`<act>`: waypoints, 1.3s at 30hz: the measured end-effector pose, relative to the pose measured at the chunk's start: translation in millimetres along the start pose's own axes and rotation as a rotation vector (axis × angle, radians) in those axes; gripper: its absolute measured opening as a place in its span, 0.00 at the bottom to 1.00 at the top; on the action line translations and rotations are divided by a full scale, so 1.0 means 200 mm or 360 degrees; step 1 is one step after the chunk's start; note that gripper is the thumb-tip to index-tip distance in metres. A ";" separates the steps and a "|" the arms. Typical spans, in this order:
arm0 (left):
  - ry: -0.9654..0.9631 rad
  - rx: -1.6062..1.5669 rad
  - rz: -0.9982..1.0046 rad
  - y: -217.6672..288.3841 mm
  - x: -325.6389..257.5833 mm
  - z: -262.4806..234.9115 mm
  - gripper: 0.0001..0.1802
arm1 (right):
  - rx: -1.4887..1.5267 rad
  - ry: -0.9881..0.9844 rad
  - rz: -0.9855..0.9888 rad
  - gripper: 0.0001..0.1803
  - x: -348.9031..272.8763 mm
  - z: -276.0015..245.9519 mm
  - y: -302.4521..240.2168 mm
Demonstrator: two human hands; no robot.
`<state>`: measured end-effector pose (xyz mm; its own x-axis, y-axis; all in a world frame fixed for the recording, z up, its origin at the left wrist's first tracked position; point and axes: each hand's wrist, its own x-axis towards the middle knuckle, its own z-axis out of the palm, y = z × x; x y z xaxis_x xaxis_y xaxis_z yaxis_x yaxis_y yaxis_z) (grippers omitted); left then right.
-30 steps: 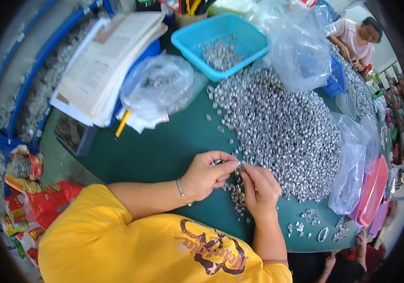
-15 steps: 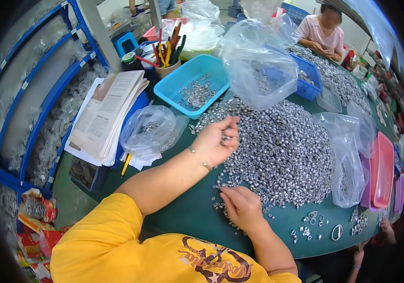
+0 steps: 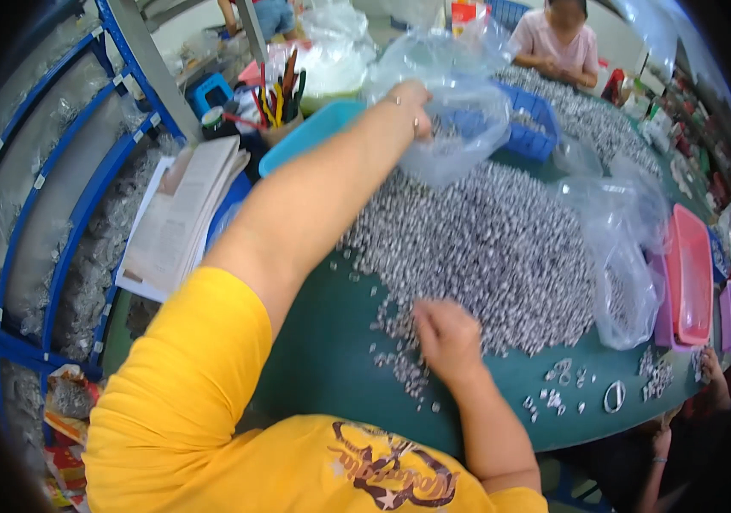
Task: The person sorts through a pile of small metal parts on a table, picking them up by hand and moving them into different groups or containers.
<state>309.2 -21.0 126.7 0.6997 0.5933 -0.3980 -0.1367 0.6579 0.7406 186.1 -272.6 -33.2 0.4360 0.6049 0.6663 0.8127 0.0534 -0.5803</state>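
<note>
In the head view, some small metal pieces lie inside the clear bag (image 3: 468,158) at the left hand (image 3: 412,107), whose grip I cannot tell; most look left, in the loose heap (image 3: 502,248) beyond the right hand (image 3: 451,338), which is clenched, contents hidden. A small cluster (image 3: 404,369) lies to its near left on the worktop (image 3: 322,376).

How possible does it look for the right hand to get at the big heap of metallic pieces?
Probably yes: the right hand is at the near edge of the heap, and nothing appears to block it.
</note>
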 end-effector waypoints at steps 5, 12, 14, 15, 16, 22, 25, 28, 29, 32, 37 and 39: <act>-0.0620 0.0426 0.0565 -0.15 -0.08 -0.19 0.09 | -0.0027 -0.0100 0.0340 0.03 0.03 -0.06 0.05; -0.0965 0.2482 0.1086 -0.49 -0.73 -0.79 0.04 | 0.0057 -0.0496 0.0110 0.04 -0.01 -0.01 0.04; -0.0875 0.2540 0.0979 -0.60 -0.81 -0.95 0.04 | 0.0015 -0.0604 0.0050 0.04 -0.03 0.03 -0.01; -0.0830 0.2574 0.1134 -0.67 -0.83 -1.02 0.05 | -0.0009 -0.0659 0.0023 0.04 -0.04 0.05 -0.03; -0.0752 0.2557 0.1118 -0.71 -0.87 -1.05 0.05 | -0.0045 -0.0692 0.0039 0.04 -0.05 0.06 -0.04; -0.0485 0.2363 0.1084 -0.83 -0.92 -1.10 0.08 | 0.0012 -0.0690 0.0192 0.06 -0.05 0.05 -0.03; -0.0491 0.1708 0.0583 -0.83 -0.94 -1.09 0.08 | 0.0415 -0.0620 0.0727 0.05 -0.04 0.03 -0.04; -0.0501 0.1056 0.0198 -0.83 -0.95 -1.10 0.07 | 0.1096 -0.0609 0.1324 0.07 0.00 0.01 -0.04; -0.0511 0.0959 0.0197 -0.83 -0.96 -1.10 0.07 | 0.1287 -0.0608 0.1440 0.07 0.01 0.01 -0.05; -0.0565 0.0708 0.0207 -0.84 -0.97 -1.09 0.07 | 0.1773 -0.0598 0.1728 0.08 0.00 -0.01 -0.03; -0.0675 0.0519 0.0237 -0.85 -0.98 -1.09 0.06 | 0.2181 -0.0692 0.1781 0.08 -0.02 -0.01 0.03; -0.0703 0.0280 0.0046 -0.84 -0.99 -1.10 0.07 | 0.2261 -0.0704 0.1779 0.07 -0.02 -0.01 0.03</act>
<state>39.5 -146.9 -38.5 0.9338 0.3311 -0.1359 -0.0661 0.5328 0.8437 189.7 -276.5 -38.7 0.1639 0.9481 -0.2726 -0.7380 -0.0655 -0.6716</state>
